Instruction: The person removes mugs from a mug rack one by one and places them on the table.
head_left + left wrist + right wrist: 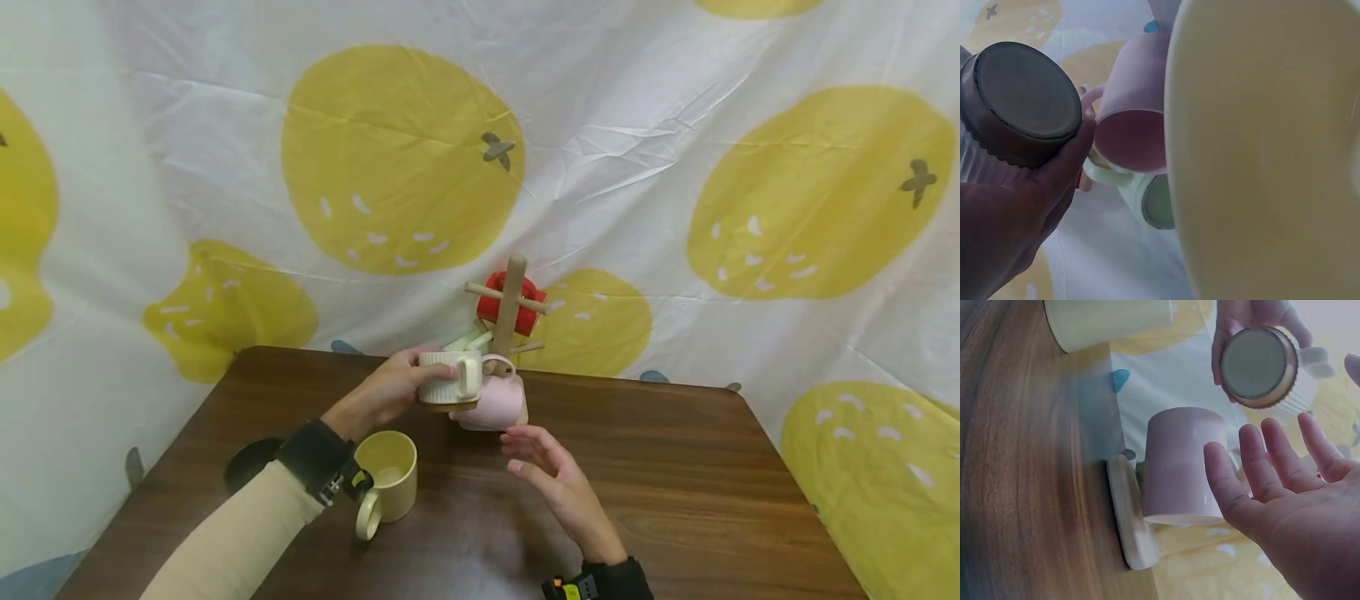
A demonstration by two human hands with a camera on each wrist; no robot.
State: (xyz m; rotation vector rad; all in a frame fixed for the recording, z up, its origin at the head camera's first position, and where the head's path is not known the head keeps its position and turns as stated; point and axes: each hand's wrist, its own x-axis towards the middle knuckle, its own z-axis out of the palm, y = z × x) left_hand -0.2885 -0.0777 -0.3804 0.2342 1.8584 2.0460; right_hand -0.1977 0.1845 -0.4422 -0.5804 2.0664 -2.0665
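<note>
My left hand (386, 390) grips a white ribbed mug (442, 379) with a tan base, its handle turned to the right, in front of a wooden mug tree (510, 312). From below, the mug's round base (1027, 90) shows in the left wrist view. My right hand (557, 487) is held above the table to the right, fingers spread and holding nothing. On the mug tree hang a red mug (489, 308) high up, a pink mug (495, 404) low in front, and a pale green mug (1157, 200), mostly hidden in the head view.
A pale yellow mug (401, 487) stands upright on the brown wooden table (660, 500), below my left wrist. A dark round object (251, 462) lies left of it, partly behind the forearm. Behind the table hangs a lemon-patterned cloth (600, 192).
</note>
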